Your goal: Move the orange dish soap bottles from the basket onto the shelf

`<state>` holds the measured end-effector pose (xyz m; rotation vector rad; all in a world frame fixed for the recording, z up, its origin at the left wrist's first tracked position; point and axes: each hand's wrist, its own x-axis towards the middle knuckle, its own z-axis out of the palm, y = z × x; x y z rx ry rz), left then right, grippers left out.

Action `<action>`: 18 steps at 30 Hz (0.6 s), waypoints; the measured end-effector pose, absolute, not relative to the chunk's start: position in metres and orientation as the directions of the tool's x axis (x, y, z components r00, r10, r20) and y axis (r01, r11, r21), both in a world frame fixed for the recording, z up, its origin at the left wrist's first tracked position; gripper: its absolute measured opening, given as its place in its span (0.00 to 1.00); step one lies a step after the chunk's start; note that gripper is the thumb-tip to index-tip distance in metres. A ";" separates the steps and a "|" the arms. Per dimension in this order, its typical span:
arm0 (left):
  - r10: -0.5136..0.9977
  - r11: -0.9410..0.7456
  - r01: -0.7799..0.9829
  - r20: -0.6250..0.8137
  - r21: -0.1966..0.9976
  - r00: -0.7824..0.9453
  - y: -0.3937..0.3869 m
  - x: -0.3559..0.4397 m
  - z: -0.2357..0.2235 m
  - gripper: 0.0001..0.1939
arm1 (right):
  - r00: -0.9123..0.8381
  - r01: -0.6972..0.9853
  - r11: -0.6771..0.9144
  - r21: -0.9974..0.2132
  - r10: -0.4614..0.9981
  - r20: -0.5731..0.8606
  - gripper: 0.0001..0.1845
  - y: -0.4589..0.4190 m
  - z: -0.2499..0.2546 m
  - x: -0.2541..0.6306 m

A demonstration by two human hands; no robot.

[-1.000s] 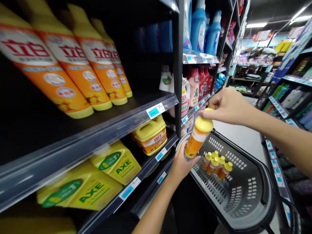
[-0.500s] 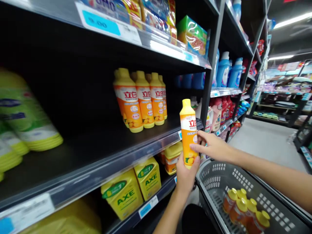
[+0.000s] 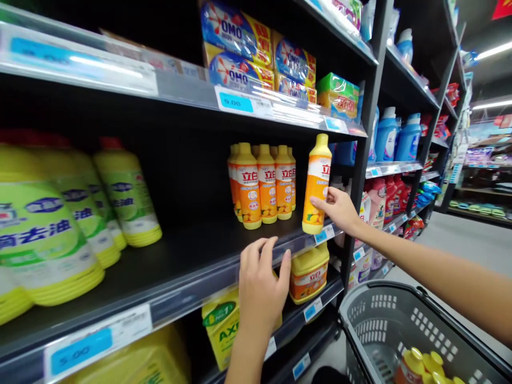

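Note:
My right hand (image 3: pixel 338 210) grips an orange dish soap bottle (image 3: pixel 318 184) with a yellow cap, holding it upright at the shelf's front edge, around its lower half. Empty, with fingers apart, my left hand (image 3: pixel 264 277) is raised in front of the shelf edge (image 3: pixel 192 290). Behind it, a group of matching orange bottles (image 3: pixel 250 186) stands on the same shelf, left of the held one. Below on the right, a grey shopping basket (image 3: pixel 370 298) has several yellow-capped orange bottles (image 3: pixel 412 362) inside, partly cut off by the frame.
Green and yellow bottles (image 3: pixel 128 197) stand at the left of the shelf. OMO packs (image 3: pixel 240 74) lie on the shelf above. Yellow AXE containers (image 3: pixel 222 333) and a yellow-orange jug (image 3: pixel 308 274) sit below. Blue bottles (image 3: pixel 408 137) fill shelves farther right, beside an aisle floor (image 3: pixel 444 245).
My left hand has let go of the bottle and moved left, opening. My right hand now holds the bottle alone, a bit higher in view. The view has shifted left.

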<state>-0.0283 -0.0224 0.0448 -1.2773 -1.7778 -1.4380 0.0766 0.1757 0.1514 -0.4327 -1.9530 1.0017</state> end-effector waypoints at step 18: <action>0.402 0.320 0.943 0.889 0.089 -0.220 -0.022 -0.051 0.038 0.15 | -0.411 0.322 0.660 -0.678 0.743 0.528 0.21 0.253 0.110 -0.007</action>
